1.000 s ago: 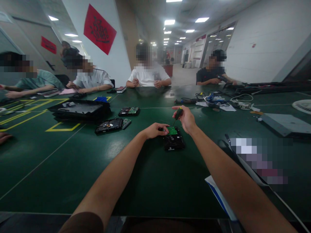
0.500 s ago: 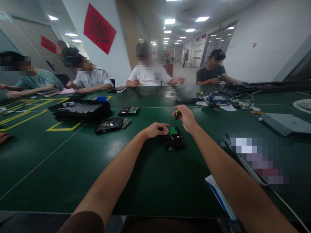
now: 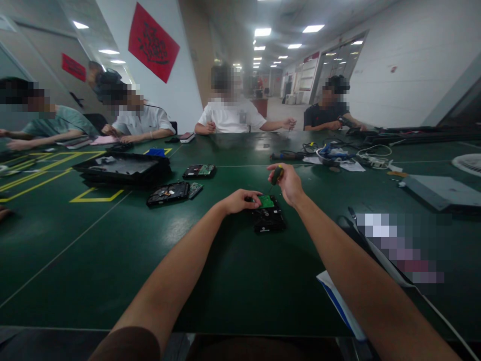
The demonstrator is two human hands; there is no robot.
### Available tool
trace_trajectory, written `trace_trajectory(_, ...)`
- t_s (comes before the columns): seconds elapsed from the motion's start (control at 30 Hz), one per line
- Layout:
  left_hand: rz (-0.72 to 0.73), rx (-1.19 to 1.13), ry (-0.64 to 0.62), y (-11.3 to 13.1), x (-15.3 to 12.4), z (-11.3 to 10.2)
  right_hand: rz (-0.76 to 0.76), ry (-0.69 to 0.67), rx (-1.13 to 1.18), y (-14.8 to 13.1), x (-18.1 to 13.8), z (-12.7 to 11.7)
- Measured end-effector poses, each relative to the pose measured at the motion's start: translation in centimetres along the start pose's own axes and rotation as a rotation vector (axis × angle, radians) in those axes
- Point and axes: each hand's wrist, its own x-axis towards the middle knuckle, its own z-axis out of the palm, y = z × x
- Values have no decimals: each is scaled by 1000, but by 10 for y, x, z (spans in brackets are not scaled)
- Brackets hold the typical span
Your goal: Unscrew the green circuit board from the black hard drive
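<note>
A black hard drive (image 3: 269, 220) with a green circuit board (image 3: 266, 201) at its far end lies flat on the table before me. My left hand (image 3: 242, 200) grips it at the far left corner, fingers curled over the board's edge. In my right hand (image 3: 287, 181) is a screwdriver (image 3: 277, 174) with a yellow and dark handle. Its thin shaft slants down to the far edge of the board; whether the tip sits in a screw is too small to tell.
To the left lie another hard drive (image 3: 169, 193), a small circuit board (image 3: 196, 190), a further drive (image 3: 199, 171) and a black tray (image 3: 124, 168). Cables (image 3: 332, 153) and a grey metal box (image 3: 443, 191) are at the right. Several people sit around the green table (image 3: 225, 281).
The screwdriver's handle has turned in my right hand and shows more of its length. My left hand and the drive have stayed put. Across the table, a person's hand has shifted right.
</note>
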Motion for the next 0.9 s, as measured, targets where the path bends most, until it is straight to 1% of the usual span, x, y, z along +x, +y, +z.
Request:
trace_trajectory(0.13,0,5,-4,1,-1,0,-83,48,-70,1,0,0)
trace_trajectory(0.2,0,3,-3,1,-1,0,-91,66,-62,2,0,1)
trace_trajectory(0.4,-1,13,-11,-1,0,0,-4,-54,55,1,-2,2)
trace_trajectory(0.57,-7,13,5,-1,0,-1,21,-59,41,0,-1,0)
trace_trajectory(0.73,6,24,-2,1,0,0,-36,5,-23,3,1,0)
trace_trajectory(0.8,6,20,-4,1,0,0,-40,-14,8,3,1,0)
trace_trajectory(0.9,0,14,-5,2,0,0,-12,-88,56,1,-2,1)
